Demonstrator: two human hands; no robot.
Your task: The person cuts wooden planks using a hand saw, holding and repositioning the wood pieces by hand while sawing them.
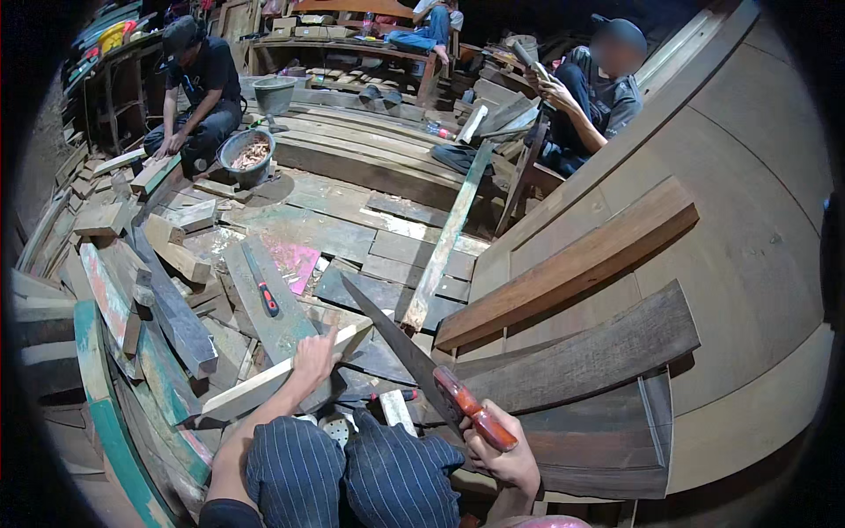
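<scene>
Reddish-brown is the handle of the saw [400, 346], which my right hand [503, 453] grasps at the lower middle of the frame; its dark blade points up and left. My left hand [312, 359] lies over the pale board [251, 394], left of the blade. From my distant post I cannot tell if its fingers close around the wood, nor if the saw touches it. At the upper left, I see a grey bucket [253, 180] holding light-brown wood chips [251, 157]; behind it stands a second bucket [275, 99], whose content I cannot make out. Left of centre, a slim tool [267, 297] lies on a wide plank [283, 330].
</scene>
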